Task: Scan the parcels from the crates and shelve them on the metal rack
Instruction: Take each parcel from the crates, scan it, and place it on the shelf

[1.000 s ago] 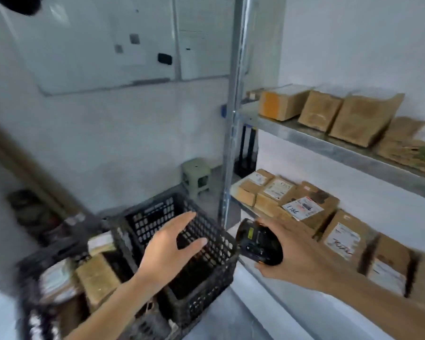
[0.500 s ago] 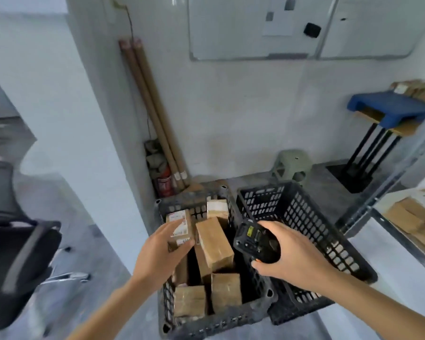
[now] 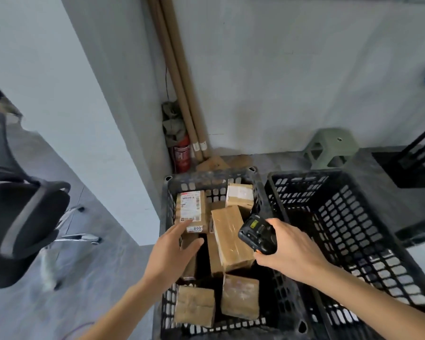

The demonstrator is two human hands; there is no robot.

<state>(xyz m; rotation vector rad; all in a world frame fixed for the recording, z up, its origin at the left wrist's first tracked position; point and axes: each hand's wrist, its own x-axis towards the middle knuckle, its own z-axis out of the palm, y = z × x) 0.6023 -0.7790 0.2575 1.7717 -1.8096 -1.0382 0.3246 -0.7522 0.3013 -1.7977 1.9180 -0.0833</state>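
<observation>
- Two black plastic crates sit side by side on the grey floor: the left crate (image 3: 168, 217) holds the brown parcels, and the right crate (image 3: 353, 229) at about 3 o'clock from it shows only its slotted walls and dark floor.
- The left hand (image 3: 172, 251) reaches into the left crate, fingers straight and slightly spread, fingertips at the near end of the labelled parcel (image 3: 191, 211); whether they touch it cannot be told.
- The right hand (image 3: 287, 251) grips a black handheld scanner (image 3: 257, 235), fingers curled round its body, held over the left crate's right edge.
- A long taped parcel (image 3: 231, 239) lies tilted between the two hands, just beside the scanner.
- At 12 o'clock in the crate stands a small parcel with a white label (image 3: 239, 196); at 6 o'clock lie two squarish parcels (image 3: 194, 306) (image 3: 241, 299).
- Beyond the crates, at 12 o'clock, cardboard tubes (image 3: 179, 77) lean in the wall corner beside a red fire extinguisher (image 3: 182, 153).
- A green plastic stool (image 3: 331, 148) stands at 2 o'clock; a black office chair (image 3: 22, 217) at 9 o'clock.
</observation>
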